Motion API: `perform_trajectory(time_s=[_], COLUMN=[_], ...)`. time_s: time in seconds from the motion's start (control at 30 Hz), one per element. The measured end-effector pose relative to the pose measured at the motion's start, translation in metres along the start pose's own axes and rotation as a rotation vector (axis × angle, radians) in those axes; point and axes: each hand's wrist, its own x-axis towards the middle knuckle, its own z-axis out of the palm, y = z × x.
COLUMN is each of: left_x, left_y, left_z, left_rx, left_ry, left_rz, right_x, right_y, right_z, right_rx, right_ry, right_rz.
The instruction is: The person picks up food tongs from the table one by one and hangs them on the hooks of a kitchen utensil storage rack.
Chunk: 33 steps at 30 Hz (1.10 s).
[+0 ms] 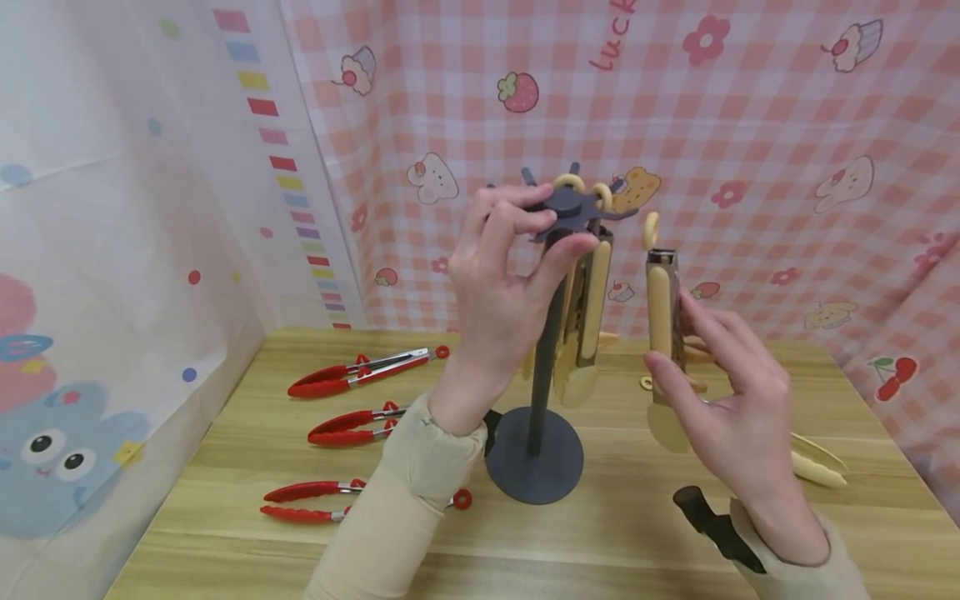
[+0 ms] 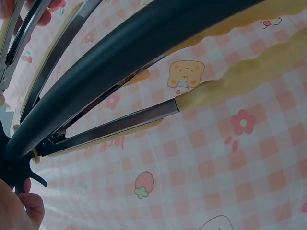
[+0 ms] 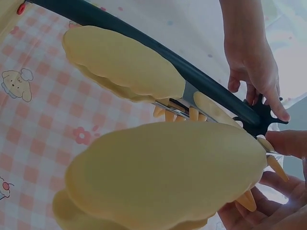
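Observation:
My left hand (image 1: 495, 292) holds the star-shaped hooked top of a dark stand (image 1: 552, 350), with fingers and thumb around its hub. Two pairs of yellow tongs (image 1: 596, 304) hang from its hooks by their ring ends. Just to the right, my right hand (image 1: 738, 400) grips another pair of yellow tongs (image 1: 660, 312) by the handles, ring up and heads down. This ring is apart from the hooks. In the right wrist view, the scalloped yellow heads of the held tongs (image 3: 168, 172) fill the foreground.
Three pairs of red tongs, one nearest the front edge (image 1: 307, 504), lie on the wooden table (image 1: 600, 542) at left. More yellow tongs (image 1: 819, 468) lie at right, partly hidden by my right hand. A pink checked cloth (image 1: 465, 250) hangs behind.

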Motion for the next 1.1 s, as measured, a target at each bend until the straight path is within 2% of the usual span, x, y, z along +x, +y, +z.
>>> perform_trajectory(time_s=[0.47,0.77,1.1], left_x=[0.000,-0.003,-0.003], left_y=[0.003,0.004,0.002], left_z=[0.001,0.004,0.003], left_rx=[0.043,0.111,0.113], left_ry=[-0.009,0.017,0.012], left_rz=[-0.012,0.005,0.013], right_x=[0.006,0.009,0.011], right_y=[-0.005,-0.006,-0.007], right_z=[0.000,0.001,0.002], right_rx=[-0.020,-0.042,-0.061], right_ry=[-0.011,-0.012,-0.016], right_rz=[0.030,0.034,0.044])
